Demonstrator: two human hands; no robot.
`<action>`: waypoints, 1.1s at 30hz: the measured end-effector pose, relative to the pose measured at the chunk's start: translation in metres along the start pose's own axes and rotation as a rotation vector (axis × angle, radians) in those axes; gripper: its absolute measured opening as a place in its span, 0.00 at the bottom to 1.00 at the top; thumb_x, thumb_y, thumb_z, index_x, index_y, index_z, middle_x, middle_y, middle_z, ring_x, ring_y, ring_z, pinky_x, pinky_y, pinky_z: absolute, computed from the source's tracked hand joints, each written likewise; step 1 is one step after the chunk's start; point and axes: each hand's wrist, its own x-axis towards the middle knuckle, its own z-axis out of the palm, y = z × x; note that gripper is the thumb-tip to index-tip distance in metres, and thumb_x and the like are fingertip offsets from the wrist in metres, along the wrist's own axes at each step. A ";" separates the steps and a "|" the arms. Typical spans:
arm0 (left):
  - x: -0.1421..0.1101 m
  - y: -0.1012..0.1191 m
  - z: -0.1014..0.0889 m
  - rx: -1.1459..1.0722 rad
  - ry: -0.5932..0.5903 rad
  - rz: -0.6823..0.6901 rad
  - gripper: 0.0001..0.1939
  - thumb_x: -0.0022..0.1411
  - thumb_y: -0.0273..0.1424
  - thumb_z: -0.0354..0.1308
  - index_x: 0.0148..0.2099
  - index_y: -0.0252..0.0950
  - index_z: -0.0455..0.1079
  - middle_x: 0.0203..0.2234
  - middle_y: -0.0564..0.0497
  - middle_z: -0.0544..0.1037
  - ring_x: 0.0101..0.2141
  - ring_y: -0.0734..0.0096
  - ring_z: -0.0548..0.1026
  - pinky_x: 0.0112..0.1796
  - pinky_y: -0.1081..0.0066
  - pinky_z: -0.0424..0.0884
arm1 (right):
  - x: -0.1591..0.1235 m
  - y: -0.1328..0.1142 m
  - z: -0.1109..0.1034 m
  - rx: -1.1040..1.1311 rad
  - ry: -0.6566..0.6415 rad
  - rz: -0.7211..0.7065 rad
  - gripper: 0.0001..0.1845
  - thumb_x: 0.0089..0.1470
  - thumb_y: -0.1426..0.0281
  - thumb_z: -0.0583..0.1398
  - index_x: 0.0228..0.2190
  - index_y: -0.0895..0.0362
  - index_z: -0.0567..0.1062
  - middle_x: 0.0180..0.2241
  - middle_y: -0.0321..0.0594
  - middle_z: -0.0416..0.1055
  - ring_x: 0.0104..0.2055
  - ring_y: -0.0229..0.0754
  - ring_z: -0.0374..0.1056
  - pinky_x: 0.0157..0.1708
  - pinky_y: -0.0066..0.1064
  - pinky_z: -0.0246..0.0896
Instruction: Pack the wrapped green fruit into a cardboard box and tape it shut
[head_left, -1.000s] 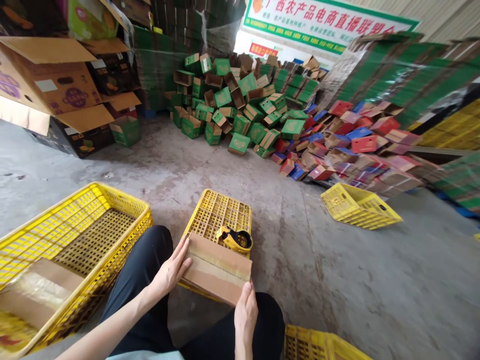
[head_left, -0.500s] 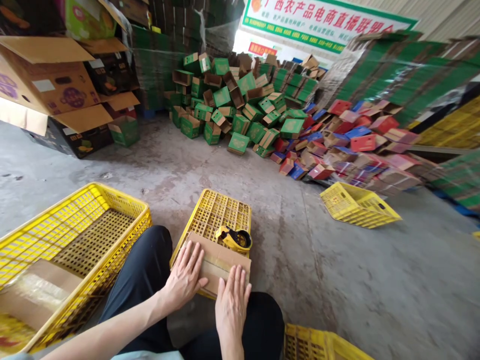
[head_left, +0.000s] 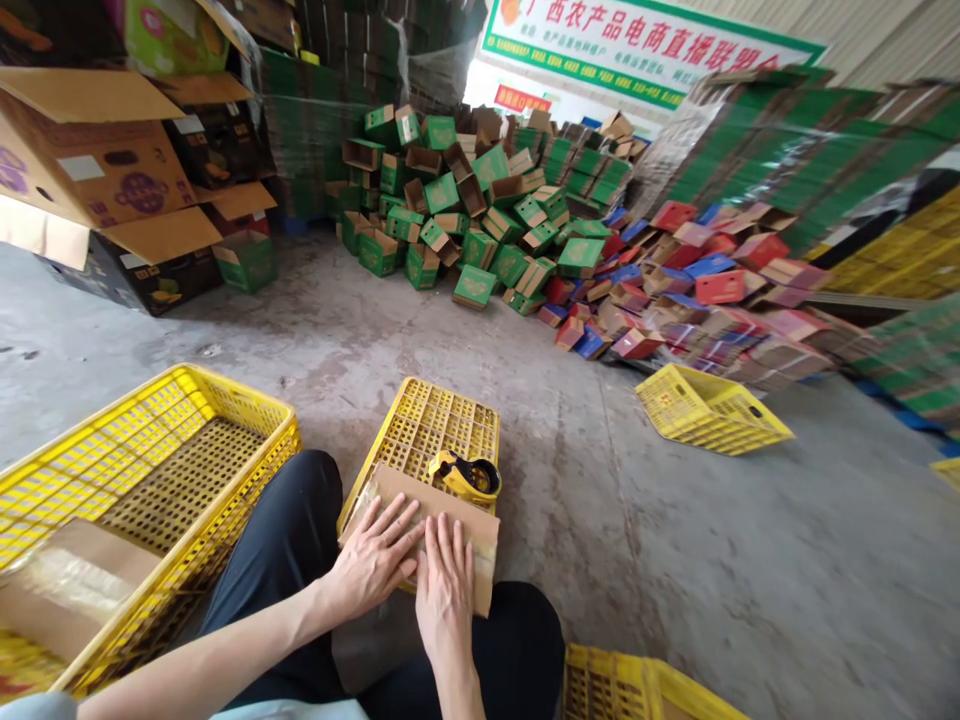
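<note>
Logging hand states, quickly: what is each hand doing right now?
Left hand: open, palm down on the box, holding nothing.
Right hand: open, flat on the same box, holding nothing.

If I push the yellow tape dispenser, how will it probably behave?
The tape dispenser will probably keep its shape, because its body looks like hard plastic. It seems to lie on its side, so it may slide rather than roll. Holes in the yellow crate beneath could catch it.

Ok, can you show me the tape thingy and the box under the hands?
Tape dispenser (head_left: 459,485): head view, on its yellow body.
Cardboard box (head_left: 481,527): head view, on its top, near the far right corner.
</note>
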 end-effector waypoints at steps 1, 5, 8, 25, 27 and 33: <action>0.000 -0.002 -0.001 -0.005 -0.005 0.017 0.30 0.77 0.42 0.50 0.76 0.44 0.54 0.73 0.47 0.59 0.71 0.48 0.57 0.68 0.44 0.52 | 0.000 0.001 -0.002 0.014 -0.002 -0.013 0.31 0.74 0.63 0.45 0.73 0.55 0.53 0.71 0.45 0.58 0.73 0.59 0.54 0.65 0.53 0.58; -0.001 -0.012 -0.009 0.000 -0.027 0.084 0.31 0.76 0.48 0.49 0.75 0.43 0.55 0.73 0.47 0.57 0.71 0.51 0.57 0.68 0.49 0.55 | -0.001 0.004 -0.007 0.073 -0.003 -0.051 0.30 0.74 0.63 0.47 0.72 0.53 0.54 0.70 0.43 0.60 0.73 0.59 0.54 0.65 0.55 0.58; -0.003 -0.022 -0.014 -0.010 -0.046 0.123 0.32 0.77 0.49 0.48 0.76 0.44 0.54 0.73 0.48 0.57 0.71 0.54 0.57 0.68 0.53 0.56 | -0.002 0.004 -0.007 0.107 0.019 -0.049 0.29 0.73 0.63 0.49 0.71 0.51 0.58 0.68 0.42 0.63 0.72 0.59 0.56 0.65 0.56 0.59; -0.018 -0.049 0.010 -0.233 0.123 -0.110 0.29 0.78 0.39 0.47 0.76 0.37 0.53 0.72 0.43 0.60 0.71 0.53 0.56 0.67 0.50 0.62 | 0.027 -0.043 -0.023 0.267 -0.052 -0.054 0.26 0.72 0.63 0.52 0.67 0.55 0.67 0.66 0.42 0.67 0.71 0.52 0.58 0.68 0.50 0.59; -0.019 -0.050 0.011 -0.260 0.135 -0.121 0.28 0.79 0.38 0.46 0.75 0.37 0.55 0.71 0.43 0.61 0.71 0.54 0.57 0.67 0.50 0.63 | 0.036 -0.050 -0.021 0.266 -0.067 -0.057 0.26 0.72 0.64 0.51 0.67 0.55 0.66 0.66 0.42 0.66 0.71 0.51 0.58 0.68 0.49 0.59; -0.022 -0.057 0.014 -0.372 0.191 -0.144 0.25 0.79 0.37 0.45 0.73 0.38 0.59 0.69 0.43 0.66 0.70 0.56 0.61 0.68 0.50 0.62 | 0.054 -0.055 -0.019 0.267 -0.109 -0.106 0.27 0.72 0.68 0.48 0.68 0.58 0.64 0.68 0.43 0.64 0.72 0.50 0.57 0.70 0.47 0.56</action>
